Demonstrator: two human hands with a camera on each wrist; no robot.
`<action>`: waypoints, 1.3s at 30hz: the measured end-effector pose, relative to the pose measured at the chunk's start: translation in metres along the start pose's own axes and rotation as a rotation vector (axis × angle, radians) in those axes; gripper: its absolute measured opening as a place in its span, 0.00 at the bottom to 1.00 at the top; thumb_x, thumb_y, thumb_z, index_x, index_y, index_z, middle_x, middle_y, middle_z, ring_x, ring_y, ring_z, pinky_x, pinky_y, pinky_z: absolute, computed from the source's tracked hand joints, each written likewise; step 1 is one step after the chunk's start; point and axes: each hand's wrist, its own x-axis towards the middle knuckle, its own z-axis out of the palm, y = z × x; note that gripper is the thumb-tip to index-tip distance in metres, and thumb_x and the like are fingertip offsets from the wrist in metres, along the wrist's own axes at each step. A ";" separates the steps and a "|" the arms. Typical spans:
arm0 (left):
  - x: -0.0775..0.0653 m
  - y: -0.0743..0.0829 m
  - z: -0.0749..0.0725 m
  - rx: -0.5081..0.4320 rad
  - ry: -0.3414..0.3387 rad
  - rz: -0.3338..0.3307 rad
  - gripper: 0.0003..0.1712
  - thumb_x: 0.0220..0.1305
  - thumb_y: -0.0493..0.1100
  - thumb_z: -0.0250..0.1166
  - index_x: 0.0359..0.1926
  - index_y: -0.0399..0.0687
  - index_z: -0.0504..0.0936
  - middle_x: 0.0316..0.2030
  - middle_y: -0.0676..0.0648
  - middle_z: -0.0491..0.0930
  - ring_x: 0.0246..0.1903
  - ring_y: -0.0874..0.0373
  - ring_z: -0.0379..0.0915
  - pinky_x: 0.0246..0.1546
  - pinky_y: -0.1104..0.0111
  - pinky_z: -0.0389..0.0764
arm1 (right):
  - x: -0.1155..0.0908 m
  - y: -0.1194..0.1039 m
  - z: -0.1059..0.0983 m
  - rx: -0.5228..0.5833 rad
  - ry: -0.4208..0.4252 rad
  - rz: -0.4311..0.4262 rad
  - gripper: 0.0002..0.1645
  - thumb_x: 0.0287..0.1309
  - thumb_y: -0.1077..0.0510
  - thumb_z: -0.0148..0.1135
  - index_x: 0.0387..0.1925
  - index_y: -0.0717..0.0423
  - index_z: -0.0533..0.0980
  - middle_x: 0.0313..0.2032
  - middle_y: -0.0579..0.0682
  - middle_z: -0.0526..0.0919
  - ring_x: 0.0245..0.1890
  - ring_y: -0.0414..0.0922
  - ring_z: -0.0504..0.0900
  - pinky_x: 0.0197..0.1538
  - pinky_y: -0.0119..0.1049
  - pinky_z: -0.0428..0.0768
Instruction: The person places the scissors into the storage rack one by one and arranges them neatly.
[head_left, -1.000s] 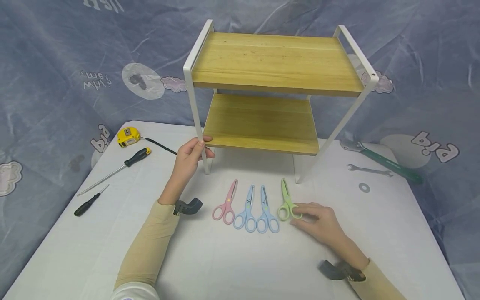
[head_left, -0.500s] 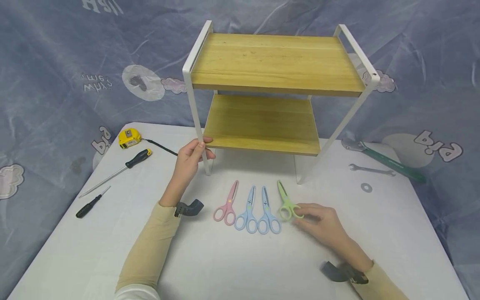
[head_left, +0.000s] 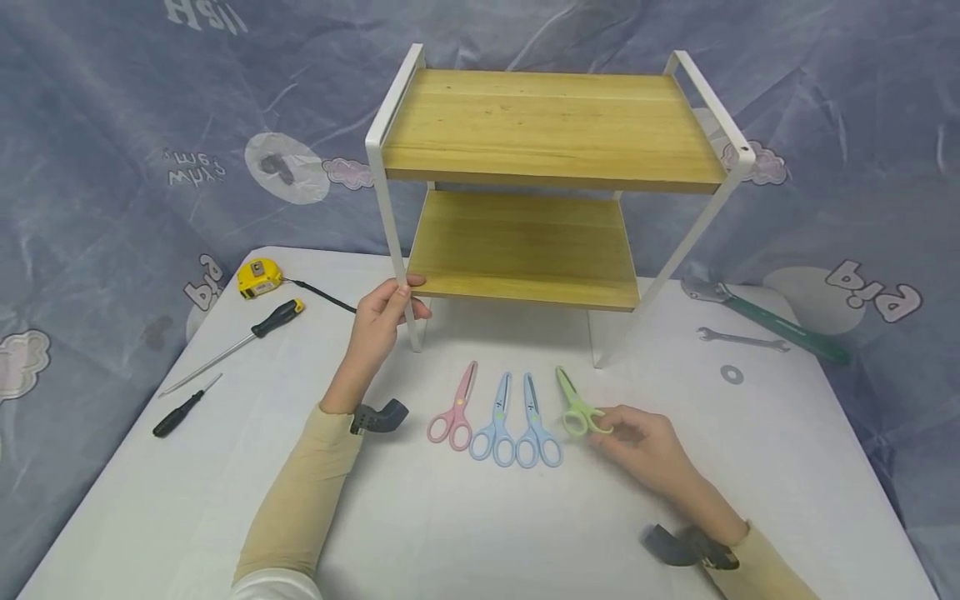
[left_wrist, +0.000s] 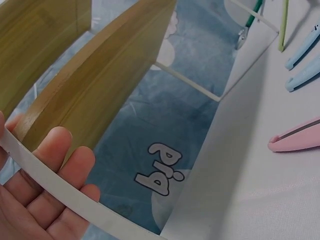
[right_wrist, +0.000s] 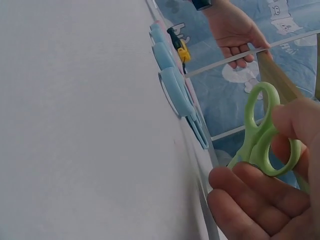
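My left hand (head_left: 377,319) grips the front left leg of a two-tier shelf (head_left: 551,125) with wooden boards and a white frame. In the left wrist view, the fingers (left_wrist: 52,145) curl round the white upright beside the lower board. My right hand (head_left: 637,440) pinches one handle loop of the light green scissors (head_left: 576,408), whose blades point away toward the shelf. Thumb and fingers meet at that loop in the right wrist view. Left of them lie two pairs of blue scissors (head_left: 498,427) and one pink pair (head_left: 454,414), all on the white table.
On the left lie a yellow tape measure (head_left: 258,277), a long screwdriver (head_left: 273,318) and a small screwdriver (head_left: 178,415). On the right are a green-handled wrench (head_left: 780,327), a small spanner (head_left: 742,340) and a washer (head_left: 732,375). A blue-grey cloth (head_left: 112,100) hangs behind.
The green scissors have turned, their tips swinging left, and shifted slightly to the right with my right hand. My left hand keeps its grip on the shelf leg.
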 end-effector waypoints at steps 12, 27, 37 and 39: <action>0.002 0.002 0.002 0.011 -0.011 0.006 0.20 0.81 0.44 0.49 0.56 0.34 0.80 0.30 0.32 0.83 0.39 0.57 0.83 0.54 0.53 0.81 | 0.001 -0.007 -0.005 0.009 0.016 -0.095 0.14 0.46 0.71 0.76 0.31 0.49 0.86 0.41 0.55 0.91 0.47 0.26 0.84 0.56 0.16 0.74; 0.004 0.005 0.004 0.020 -0.024 0.007 0.20 0.81 0.43 0.49 0.57 0.32 0.79 0.30 0.33 0.84 0.38 0.63 0.83 0.55 0.50 0.81 | 0.025 -0.040 -0.038 -0.055 -0.006 -0.431 0.23 0.32 0.75 0.77 0.31 0.48 0.88 0.36 0.55 0.92 0.48 0.33 0.88 0.56 0.19 0.77; 0.000 0.003 0.002 0.013 0.003 0.007 0.20 0.81 0.43 0.49 0.57 0.32 0.79 0.30 0.32 0.83 0.35 0.64 0.84 0.51 0.57 0.84 | 0.052 -0.093 -0.071 0.020 -0.020 -0.685 0.10 0.62 0.50 0.71 0.34 0.52 0.88 0.40 0.53 0.91 0.52 0.32 0.86 0.55 0.21 0.79; -0.001 0.003 0.001 0.013 0.001 0.010 0.21 0.81 0.43 0.48 0.57 0.31 0.79 0.30 0.34 0.83 0.35 0.65 0.83 0.51 0.58 0.83 | 0.057 -0.104 -0.077 0.002 -0.013 -0.715 0.15 0.64 0.46 0.69 0.33 0.54 0.88 0.39 0.54 0.91 0.52 0.31 0.85 0.55 0.21 0.79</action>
